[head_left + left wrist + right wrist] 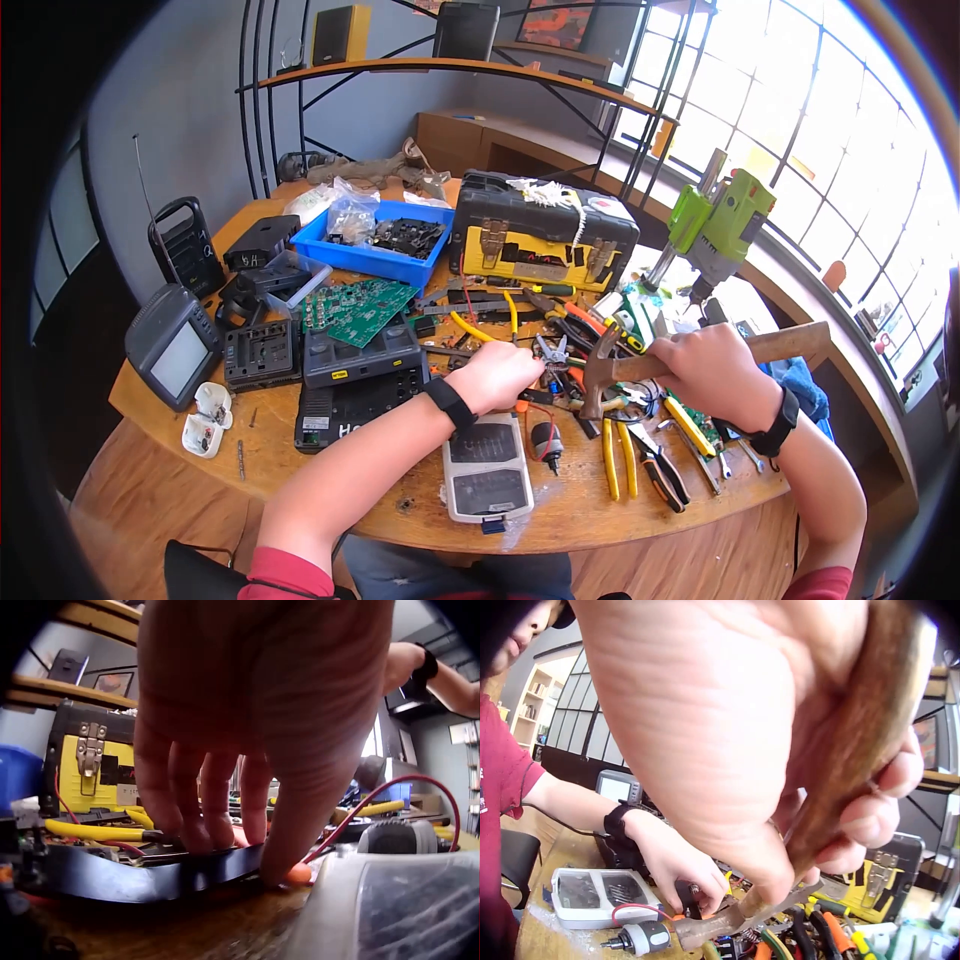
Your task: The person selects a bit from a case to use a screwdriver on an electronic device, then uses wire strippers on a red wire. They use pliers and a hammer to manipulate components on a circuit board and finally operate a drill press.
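Note:
My right hand (718,368) grips a claw hammer (790,343) by its wooden handle, the rusty head low over the tools to the left of the hand. In the right wrist view, fingers and thumb wrap round the hammer handle (847,750). My left hand (497,377) reaches down to the table behind a clear-lidded bit case (487,470). There its thumb and fingertips pinch a dark, shiny curved strip (135,879), close over the wood in the left wrist view. A small grey rotary tool (546,441) with a red wire lies between the hands.
Yellow-handled pliers (619,460) and black-and-orange pliers (660,470) lie at the front right. Behind stand a black-and-yellow toolbox (535,235), a blue bin (380,262) and a green drill press (720,225). Left are a circuit board (360,308) and a small monitor (175,350).

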`<state>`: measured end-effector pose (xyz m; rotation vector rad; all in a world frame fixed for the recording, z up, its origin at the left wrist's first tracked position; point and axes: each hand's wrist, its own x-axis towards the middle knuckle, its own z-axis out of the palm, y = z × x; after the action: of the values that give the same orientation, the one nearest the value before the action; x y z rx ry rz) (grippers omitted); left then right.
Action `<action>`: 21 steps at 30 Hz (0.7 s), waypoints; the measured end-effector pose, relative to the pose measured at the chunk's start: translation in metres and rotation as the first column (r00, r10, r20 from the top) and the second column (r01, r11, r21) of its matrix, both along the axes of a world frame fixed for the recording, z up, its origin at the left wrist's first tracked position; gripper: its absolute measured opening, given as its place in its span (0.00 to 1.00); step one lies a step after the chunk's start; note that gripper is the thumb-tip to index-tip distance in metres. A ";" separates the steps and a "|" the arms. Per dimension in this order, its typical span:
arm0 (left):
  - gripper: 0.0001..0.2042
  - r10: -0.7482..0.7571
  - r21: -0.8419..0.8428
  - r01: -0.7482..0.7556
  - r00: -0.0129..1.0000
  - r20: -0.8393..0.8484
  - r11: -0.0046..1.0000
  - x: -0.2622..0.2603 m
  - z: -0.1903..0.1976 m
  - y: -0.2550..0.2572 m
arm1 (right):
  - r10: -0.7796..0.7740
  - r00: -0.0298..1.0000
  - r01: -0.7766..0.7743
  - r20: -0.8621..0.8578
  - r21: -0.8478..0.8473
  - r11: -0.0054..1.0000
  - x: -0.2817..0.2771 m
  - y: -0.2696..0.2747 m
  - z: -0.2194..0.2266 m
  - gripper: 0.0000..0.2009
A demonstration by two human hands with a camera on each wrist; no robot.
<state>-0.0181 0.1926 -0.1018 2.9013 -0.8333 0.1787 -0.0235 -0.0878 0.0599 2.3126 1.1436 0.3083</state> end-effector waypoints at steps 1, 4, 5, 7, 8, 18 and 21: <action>0.13 -0.010 0.062 0.009 1.000 0.014 0.998 -0.002 0.000 -0.001 | 0.001 1.000 -0.001 0.001 0.003 1.000 -0.002 -0.004 0.000 0.12; 0.11 -0.016 0.073 0.010 0.997 0.071 0.997 -0.012 0.007 0.003 | -0.008 1.000 0.009 -0.018 0.037 0.999 -0.011 -0.015 0.003 0.12; 0.11 -0.016 0.089 0.011 0.998 0.059 0.996 -0.016 0.013 0.006 | -0.008 1.000 0.009 -0.024 0.044 0.999 -0.012 -0.017 0.003 0.12; 0.09 0.013 0.076 -0.020 0.996 0.094 0.997 -0.022 0.023 0.015 | -0.013 1.000 0.014 -0.023 0.065 0.998 -0.013 -0.021 0.003 0.12; 0.09 -0.007 -0.023 0.009 0.997 0.082 1.000 -0.027 0.029 0.024 | -0.015 1.000 0.017 -0.025 0.073 0.997 -0.013 -0.022 0.004 0.11; 0.05 -0.052 -0.098 0.091 0.936 0.348 0.991 -0.143 0.043 0.035 | 0.075 0.997 -0.071 -0.032 0.091 0.993 -0.014 -0.003 0.010 0.11; 0.07 -0.138 -0.033 0.161 0.923 0.358 0.986 -0.174 0.023 0.030 | 0.122 0.992 -0.119 -0.031 0.087 0.989 -0.015 0.009 0.006 0.11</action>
<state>-0.1923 0.2224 -0.0792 2.7701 -1.0752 0.7181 -0.0385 -0.0789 0.0655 2.3349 1.3151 0.3675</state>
